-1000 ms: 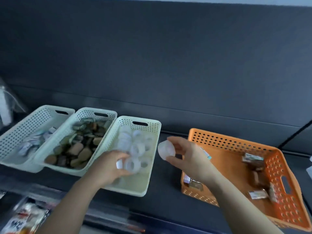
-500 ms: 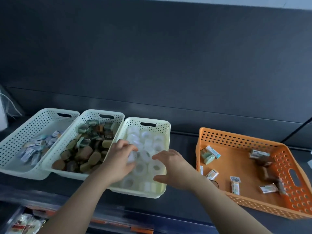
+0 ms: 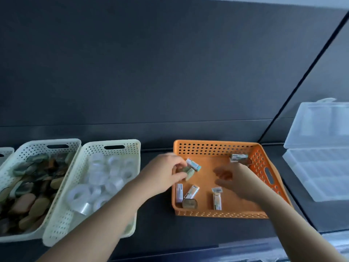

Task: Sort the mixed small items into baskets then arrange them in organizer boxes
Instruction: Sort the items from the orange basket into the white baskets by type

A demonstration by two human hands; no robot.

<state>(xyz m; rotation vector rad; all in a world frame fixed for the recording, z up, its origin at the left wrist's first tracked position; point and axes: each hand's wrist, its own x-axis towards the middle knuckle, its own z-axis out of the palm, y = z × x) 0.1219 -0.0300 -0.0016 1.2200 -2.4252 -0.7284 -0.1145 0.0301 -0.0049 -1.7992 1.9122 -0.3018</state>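
Note:
An orange basket (image 3: 213, 213) holds several small boxed items and a brown oval piece (image 3: 189, 203). My left hand (image 3: 162, 173) reaches over its left rim and pinches a green oval piece (image 3: 188, 172) next to a small white box (image 3: 193, 164). Inside the basket my right hand (image 3: 239, 181) hovers with loosely curled fingers, holding nothing I can see. To the left, a pale basket (image 3: 62, 222) is filled with clear tape rolls (image 3: 79, 194), and another pale basket (image 3: 24, 148) contains brown and green oval pieces.
A clear plastic organizer box (image 3: 319, 178) with its lid raised stands at the right on the dark surface. A third pale basket's corner (image 3: 6, 151) shows at the far left. Dark wall panels rise behind everything.
Both hands left the tape-roll basket and moved right into the orange basket. The left hand has taken hold of a green oval piece. The view shifted right, showing the organizer box.

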